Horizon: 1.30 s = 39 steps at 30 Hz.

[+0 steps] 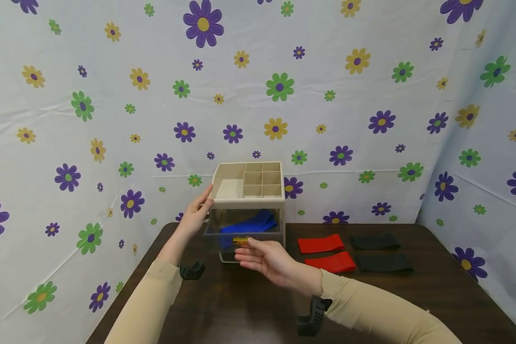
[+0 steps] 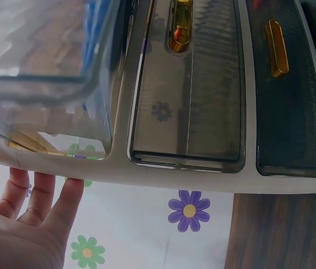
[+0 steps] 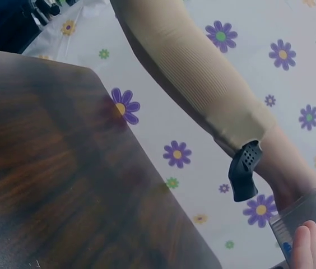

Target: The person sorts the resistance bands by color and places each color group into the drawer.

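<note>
At the far middle of the worktop (image 1: 223, 306), the clear top drawer (image 1: 212, 242) stands out toward the near side of a cream organizer (image 1: 247, 204), w/ a folded blue band (image 1: 253, 223) inside. Key relation: its gold handle (image 1: 240, 241), long axis L–R across the drawer front, lies just L & far of the R hand (image 1: 270, 261), the nearer of the two, thumb touching the handle's R end. R hand pose: palm turned partly up, fingers fairly straight, pointing L below the handle; can't tell if thumb & index pinch it. R forearm comes in from near R, angled across. L hand (image 1: 195, 213) is up & L of the handle, at the organizer's L side: fingers apart, fairly straight, tips on the side wall, not closed round anything; L forearm runs from near L to far R. L wrist view: two more drawers (image 2: 208, 112) below, both flush w/ the frame. Further out, R of organizer: two red bands (image 1: 321, 244) lying flat, then two black bands (image 1: 384, 263) farther R, all well apart from L hand.
</note>
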### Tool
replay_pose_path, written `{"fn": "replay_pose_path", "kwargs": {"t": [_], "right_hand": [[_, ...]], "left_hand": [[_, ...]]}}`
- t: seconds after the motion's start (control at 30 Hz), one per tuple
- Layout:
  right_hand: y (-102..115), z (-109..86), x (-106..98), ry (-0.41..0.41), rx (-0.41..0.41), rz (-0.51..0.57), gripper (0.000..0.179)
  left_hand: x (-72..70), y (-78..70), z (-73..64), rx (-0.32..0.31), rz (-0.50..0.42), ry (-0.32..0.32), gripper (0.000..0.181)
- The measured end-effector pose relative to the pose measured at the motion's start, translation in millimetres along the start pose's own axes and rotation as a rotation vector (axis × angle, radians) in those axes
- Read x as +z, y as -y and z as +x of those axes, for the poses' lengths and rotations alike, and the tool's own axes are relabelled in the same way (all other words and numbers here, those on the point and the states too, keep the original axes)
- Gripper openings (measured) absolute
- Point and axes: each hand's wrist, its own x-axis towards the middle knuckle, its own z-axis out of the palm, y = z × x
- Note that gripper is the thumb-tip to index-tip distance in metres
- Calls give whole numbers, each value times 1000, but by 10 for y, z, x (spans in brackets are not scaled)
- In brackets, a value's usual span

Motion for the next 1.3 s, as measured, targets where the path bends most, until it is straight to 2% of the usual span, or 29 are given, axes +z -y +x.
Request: {"fn": "replay_pose_path", "kwargs": {"t": [0.43, 0.7, 0.93, 1.07, 1.3], "right_hand": [[28, 120, -29, -27, -13, -11, 46], [42, 208, -43, -55, -48, -7, 47], [55, 275, -65, -50, -69, -8, 48], [74, 297, -77, -57, -77, -23, 48], [104, 359, -111, -90, -86, -51, 48]], "left_hand": [[-1, -2, -17, -24, -31, 8, 53], [-9, -327, -149, -21, -29, 25, 51], [-2, -430, -184, -31, -40, 26, 51], [-6, -407, -162, -47, -44, 25, 52], [0, -85, -47, -11, -31, 16, 53]]}}
